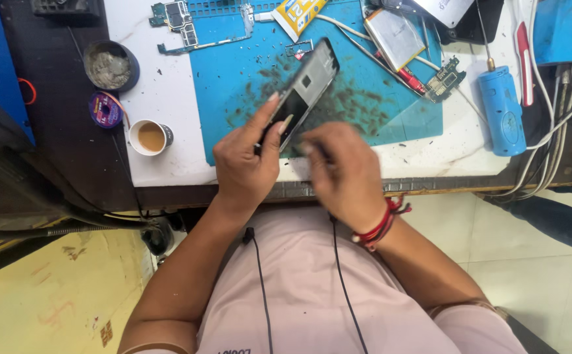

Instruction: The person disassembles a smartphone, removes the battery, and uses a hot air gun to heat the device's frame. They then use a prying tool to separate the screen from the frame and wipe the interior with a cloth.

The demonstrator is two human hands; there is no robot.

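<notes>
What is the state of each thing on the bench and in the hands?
Phone frame: opened, tilted, held above the mat.
Left hand: grip closed on the phone frame.
Right hand: at the frame's lower end, blurred; grip unclear.
Cup: upright, holds brown drink.
Circuit board: bare, lying flat.
Battery: out of the phone, lying flat.
Mat: littered with dark bits.
</notes>
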